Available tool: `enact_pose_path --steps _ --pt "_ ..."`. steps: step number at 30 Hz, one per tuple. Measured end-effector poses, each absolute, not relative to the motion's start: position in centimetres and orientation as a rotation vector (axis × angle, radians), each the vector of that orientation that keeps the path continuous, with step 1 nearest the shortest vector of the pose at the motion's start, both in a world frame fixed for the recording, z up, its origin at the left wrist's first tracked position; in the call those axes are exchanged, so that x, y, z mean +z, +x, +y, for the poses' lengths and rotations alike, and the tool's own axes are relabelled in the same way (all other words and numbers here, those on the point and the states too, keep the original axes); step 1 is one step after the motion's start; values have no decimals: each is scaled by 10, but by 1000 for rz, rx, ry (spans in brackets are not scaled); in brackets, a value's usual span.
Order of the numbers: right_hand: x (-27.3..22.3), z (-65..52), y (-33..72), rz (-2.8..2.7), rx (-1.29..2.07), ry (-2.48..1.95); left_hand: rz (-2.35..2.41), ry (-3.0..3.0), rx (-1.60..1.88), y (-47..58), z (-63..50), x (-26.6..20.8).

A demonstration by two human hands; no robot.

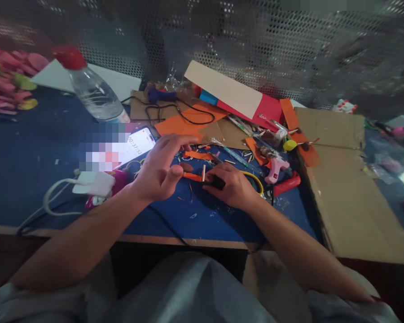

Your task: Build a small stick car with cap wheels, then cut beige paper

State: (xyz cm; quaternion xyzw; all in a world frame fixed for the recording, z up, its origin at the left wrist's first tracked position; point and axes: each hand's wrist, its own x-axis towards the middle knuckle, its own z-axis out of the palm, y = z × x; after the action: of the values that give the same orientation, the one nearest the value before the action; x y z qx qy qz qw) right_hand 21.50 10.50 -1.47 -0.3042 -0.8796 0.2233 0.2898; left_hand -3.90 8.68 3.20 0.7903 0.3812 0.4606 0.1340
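Note:
My left hand (160, 172) is over the blue table, its index finger stretched out and its thumb bent in. An orange strip (192, 176) runs from beside the thumb tip toward my right hand and looks pinched there. A short pale stick (204, 172) stands nearly upright at the strip's right end. My right hand (234, 186) curls close by, thumb and fingers closed around a small dark thing (217, 181) whose kind is hidden. Behind that hand a scissor-like blade (215, 158) lies on the table, near a yellow loop handle (256, 179).
A lit phone (141, 143) showing a timer, a white charger (94, 184) and a red-capped bottle (97, 94) are left. A pink glue gun (276, 168) and red tube (287, 184) lie right, beside cardboard (350, 193). Orange sheets (175, 123) and scraps lie behind.

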Motion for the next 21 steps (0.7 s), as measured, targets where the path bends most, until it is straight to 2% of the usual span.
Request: enact_pose_path --steps 8,12,21 --pt "-8 107 221 -2296 698 -758 1036 2123 1206 -39 84 24" --pt "-9 105 221 -2323 632 -785 1082 2153 1165 -37 82 25" --pt "-21 105 213 -2282 443 -1032 1179 2275 1350 -33 84 27"
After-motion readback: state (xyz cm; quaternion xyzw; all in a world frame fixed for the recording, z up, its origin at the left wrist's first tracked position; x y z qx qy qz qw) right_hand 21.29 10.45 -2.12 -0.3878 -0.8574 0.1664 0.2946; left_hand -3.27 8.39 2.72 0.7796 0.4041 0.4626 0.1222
